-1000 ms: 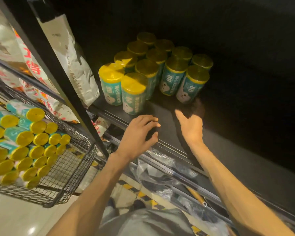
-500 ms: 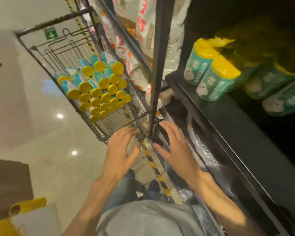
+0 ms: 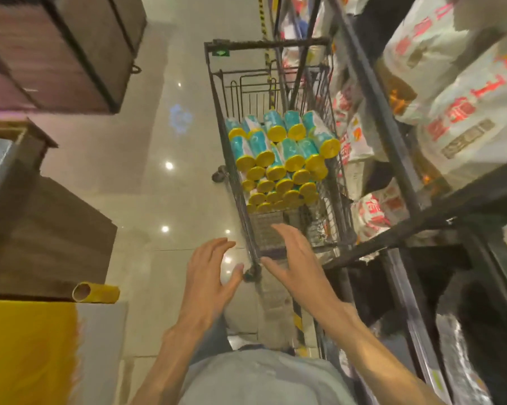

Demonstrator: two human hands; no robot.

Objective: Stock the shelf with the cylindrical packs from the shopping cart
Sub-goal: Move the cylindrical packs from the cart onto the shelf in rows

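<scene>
You are at the fetch step: both hands are empty and reaching toward the cart [image 3: 278, 247]. The left hand [image 3: 209, 283] hangs just outside the cart's near corner, fingers spread and relaxed, so its grip is wide and holds nothing. The right hand [image 3: 297, 263] is over the near end of the basket, fingers straight, grip also wide and empty.

The packs [image 3: 278, 168] lie on their sides in a stack in the middle of the cart, yellow caps facing you, well apart from both hands. The bare mesh floor of the basket lies between your hands and the stack. The shelf [image 3: 439, 217] stands just to the right of the cart.

For the next move, extend both hands past the near wall of the cart to the top row. Close each grip around the body of one pack, not the cap. Lift clear of the rim before you turn right toward the shelf.
</scene>
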